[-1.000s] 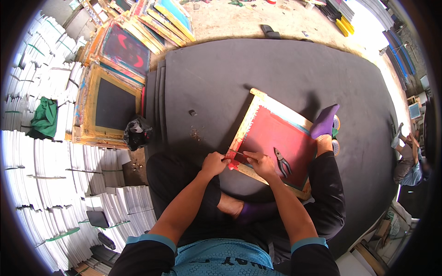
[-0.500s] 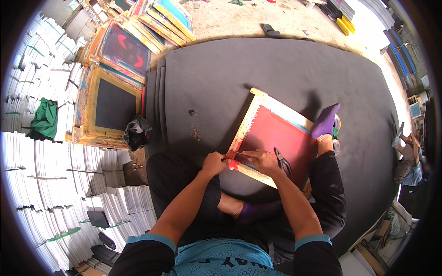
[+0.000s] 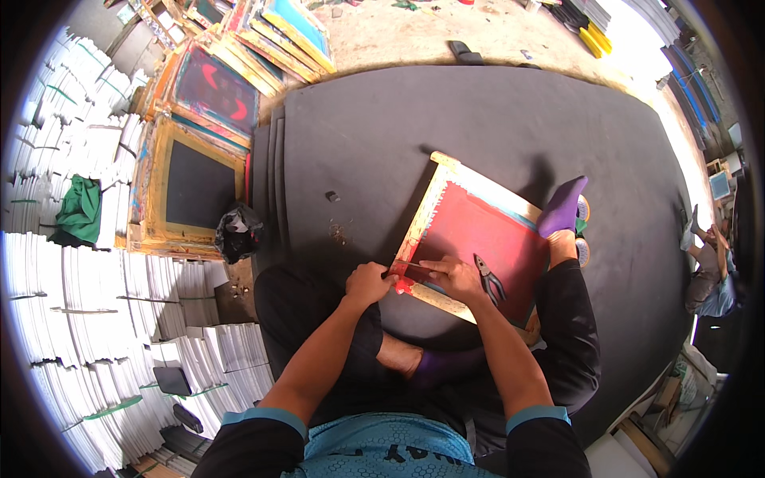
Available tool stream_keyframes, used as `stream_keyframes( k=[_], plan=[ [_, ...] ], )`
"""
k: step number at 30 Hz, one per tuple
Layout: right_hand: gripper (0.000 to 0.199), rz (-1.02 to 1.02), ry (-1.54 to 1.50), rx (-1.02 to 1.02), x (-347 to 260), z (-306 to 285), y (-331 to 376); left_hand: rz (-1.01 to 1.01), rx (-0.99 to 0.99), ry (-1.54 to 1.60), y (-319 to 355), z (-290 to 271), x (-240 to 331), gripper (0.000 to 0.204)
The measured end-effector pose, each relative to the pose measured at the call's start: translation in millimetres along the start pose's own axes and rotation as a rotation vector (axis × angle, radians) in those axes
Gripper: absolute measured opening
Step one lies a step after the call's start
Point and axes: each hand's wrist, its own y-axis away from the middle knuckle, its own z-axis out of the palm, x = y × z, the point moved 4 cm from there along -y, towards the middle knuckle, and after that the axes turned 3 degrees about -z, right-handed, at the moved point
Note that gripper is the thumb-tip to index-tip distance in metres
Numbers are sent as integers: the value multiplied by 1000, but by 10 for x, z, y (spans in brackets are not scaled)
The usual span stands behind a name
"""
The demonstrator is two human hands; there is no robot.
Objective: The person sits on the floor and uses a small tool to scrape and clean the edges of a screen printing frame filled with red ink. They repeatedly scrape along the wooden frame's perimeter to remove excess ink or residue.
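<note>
Our left hand point(image 3: 368, 284) pinches the screen frame's point(image 3: 478, 227) near-left corner; our right hand point(image 3: 456, 280) pinches a thin tool point(image 3: 413, 264) there, probably prying. The frame lies well inside the black sheet's point(image 3: 358, 135) far edge. Next seems to need steady bracing.

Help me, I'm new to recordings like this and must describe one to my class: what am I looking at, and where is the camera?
There is no machine here, just a person sitting down, working with bare hands. The camera is worn on their head and looks down; its wide fisheye lens bends straight edges.

On the broad dark surface lies a wooden frame with a red panel. A pair of pliers lies on that panel.

The right hand holds a slim tool, too small to identify, against the frame's corner. The left hand is at that same corner; its grip is partly hidden.
</note>
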Motion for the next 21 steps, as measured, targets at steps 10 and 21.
stream_keyframes(
  k=[10, 21],
  plan=[
    [36, 98, -22, 292, 22, 62, 466, 342, 535, 46, 31, 23, 306, 17],
    [35, 123, -2, 329, -117, 220, 485, 346, 598, 85, -43, 204, 209, 18]
  ],
)
